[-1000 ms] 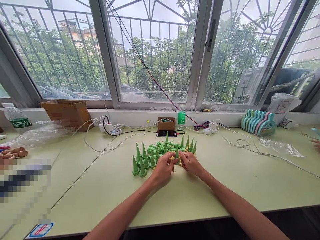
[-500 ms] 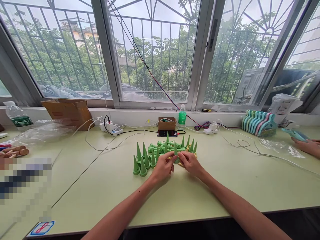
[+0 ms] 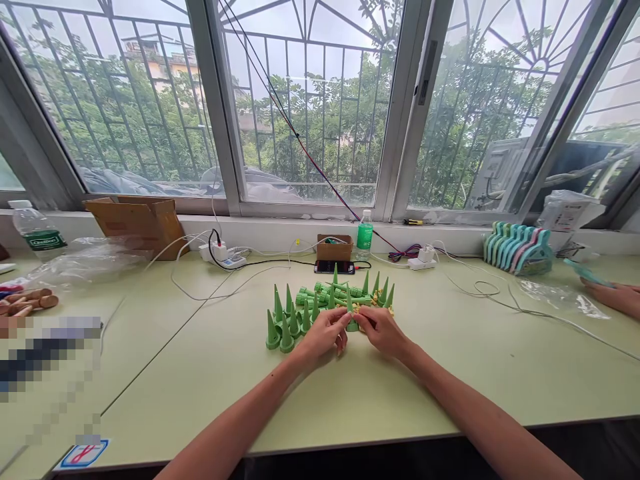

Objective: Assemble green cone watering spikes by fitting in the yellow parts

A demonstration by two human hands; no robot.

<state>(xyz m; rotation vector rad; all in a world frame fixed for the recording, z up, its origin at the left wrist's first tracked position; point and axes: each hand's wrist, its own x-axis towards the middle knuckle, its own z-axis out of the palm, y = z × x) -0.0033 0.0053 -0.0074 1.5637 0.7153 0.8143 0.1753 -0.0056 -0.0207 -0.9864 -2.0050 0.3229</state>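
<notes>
Both hands meet at a green plastic cone-shaped spike (image 3: pixel 349 301) that stands point up with a wide collar at its base. My left hand (image 3: pixel 326 332) is closed, its thumb and forefinger pinching the spike from the left. From the other side, my right hand (image 3: pixel 384 330) has thumb and fingertips pressed together against the spike; any small part between them is hidden. Several more green spikes (image 3: pixel 285 333) stand upright left of my hands, and others at the right. Behind lies a pile of green ridged tubes (image 3: pixel 310 297), with small yellow pieces (image 3: pixel 391 309) near my right hand.
Beyond the pile are a phone (image 3: pixel 334 267), a small cardboard box (image 3: pixel 335 248) and a green-labelled bottle (image 3: pixel 365 235). White cables (image 3: pixel 253 287) cross the table. At right, another person's hand (image 3: pixel 613 297) holds a light-blue item near a row of pastel hangers (image 3: pixel 517 250).
My hands have shifted slightly down, and the spike between them sits a little to the left. The other person's hand at right has moved slightly with the light-blue item.
</notes>
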